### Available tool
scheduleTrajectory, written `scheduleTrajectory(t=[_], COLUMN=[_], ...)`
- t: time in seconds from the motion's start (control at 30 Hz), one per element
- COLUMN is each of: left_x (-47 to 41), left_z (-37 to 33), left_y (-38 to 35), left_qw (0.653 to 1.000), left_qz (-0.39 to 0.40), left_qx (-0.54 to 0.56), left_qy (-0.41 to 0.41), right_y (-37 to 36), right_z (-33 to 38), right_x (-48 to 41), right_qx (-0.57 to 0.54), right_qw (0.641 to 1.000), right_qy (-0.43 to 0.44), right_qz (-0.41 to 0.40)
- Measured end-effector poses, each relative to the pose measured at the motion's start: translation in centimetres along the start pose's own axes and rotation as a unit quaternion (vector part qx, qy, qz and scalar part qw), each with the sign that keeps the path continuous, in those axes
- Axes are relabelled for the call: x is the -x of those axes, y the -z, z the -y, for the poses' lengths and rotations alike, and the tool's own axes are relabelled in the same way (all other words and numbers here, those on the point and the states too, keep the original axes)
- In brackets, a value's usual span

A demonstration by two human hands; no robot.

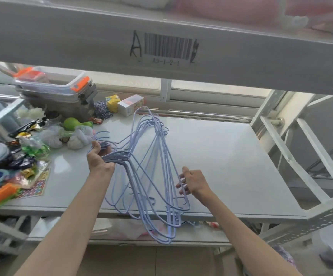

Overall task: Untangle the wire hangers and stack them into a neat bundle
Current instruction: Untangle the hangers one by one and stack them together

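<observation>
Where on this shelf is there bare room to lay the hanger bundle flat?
The right half of the shelf top is bare, from the wire hangers across to the slanted frame brace. The left end is crowded: stacked plastic boxes, mesh sponges, wrappers. The middle is under the hangers, gripped by the left hand.

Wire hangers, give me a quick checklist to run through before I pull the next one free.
1. Left hand grips one bunch of wire hangers by the necks: ok.
2. Right hand grip on the other bunch: cannot tell, fingers touch the wires.
3. Bunches separated: not ok, they cross.
4. Bare table on the right for stacking: ok.
5. Hangers fully on table: not ok, ends overhang the near edge.
</observation>
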State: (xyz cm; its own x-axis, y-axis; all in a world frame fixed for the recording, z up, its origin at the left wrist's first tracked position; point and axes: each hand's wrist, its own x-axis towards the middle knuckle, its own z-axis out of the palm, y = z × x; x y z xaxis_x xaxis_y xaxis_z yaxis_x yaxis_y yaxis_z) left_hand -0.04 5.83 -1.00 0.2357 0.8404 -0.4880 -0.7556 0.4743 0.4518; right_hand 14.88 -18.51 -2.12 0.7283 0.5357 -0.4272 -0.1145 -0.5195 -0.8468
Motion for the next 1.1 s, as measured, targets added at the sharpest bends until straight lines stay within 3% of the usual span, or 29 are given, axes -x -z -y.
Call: scheduleTrajectory(t=[0.17,0.37,0.5,0.77,1.1], left_x=[0.3,-0.8,-0.8,0.2,-0.6], left_z=[-3.9,-8.9,-11.5,-13.8,-11.4], left_y=[1.1,4.5,6.2,7.2,7.2], left_qw=[0.999,0.996,0.992,0.988,0.994], left_qz=[-0.011,-0.051,-0.077,-0.115,-0.092], left_qx=[0.025,0.002,-0.045,-0.018,-0.003], left_qy=[-0.029,-0.07,-0.095,-0.103,-0.054], right_y=[-4.5,-8.7,-11.1,-14.3,-10.0], right_z=[1.9,4.0,4.8,5.2,2.8], right_x=[-0.4,-0.8,-1.0,-1.6,-1.9], right_qx=[0.005,0.035,0.067,0.287,0.172], right_qw=[1.0,0.996,0.994,0.954,0.973], right_qy=[0.011,0.01,0.035,0.083,0.094], right_qz=[0.025,0.081,0.078,0.031,-0.125])
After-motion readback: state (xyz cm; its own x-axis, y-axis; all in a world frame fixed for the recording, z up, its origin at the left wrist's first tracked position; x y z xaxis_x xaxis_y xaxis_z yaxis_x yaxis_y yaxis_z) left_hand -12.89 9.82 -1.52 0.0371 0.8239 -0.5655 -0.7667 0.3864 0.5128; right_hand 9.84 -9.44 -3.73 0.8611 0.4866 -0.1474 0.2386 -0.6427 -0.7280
